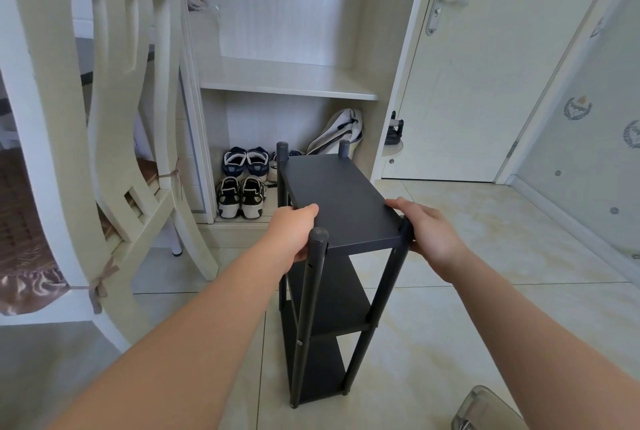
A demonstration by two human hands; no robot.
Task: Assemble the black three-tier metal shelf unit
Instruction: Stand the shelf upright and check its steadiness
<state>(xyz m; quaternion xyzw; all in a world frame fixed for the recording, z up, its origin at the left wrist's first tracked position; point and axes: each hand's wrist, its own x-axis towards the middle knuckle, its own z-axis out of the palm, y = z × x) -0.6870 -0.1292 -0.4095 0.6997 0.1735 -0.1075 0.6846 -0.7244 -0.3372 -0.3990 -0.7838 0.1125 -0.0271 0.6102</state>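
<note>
The black three-tier shelf unit stands upright on the tiled floor in the middle of the view, its three panels fixed between dark round posts. My left hand grips the left edge of the top panel, thumb lying on top and fingers curled underneath, just behind the near left post. My right hand grips the top panel's right edge at the near right post, which it partly hides.
A cream wooden chair with a tied cushion stands close on the left. Behind the shelf is an open wardrobe with two pairs of shoes and a bag on its floor. A closed door is at right. A clear plastic item lies bottom right.
</note>
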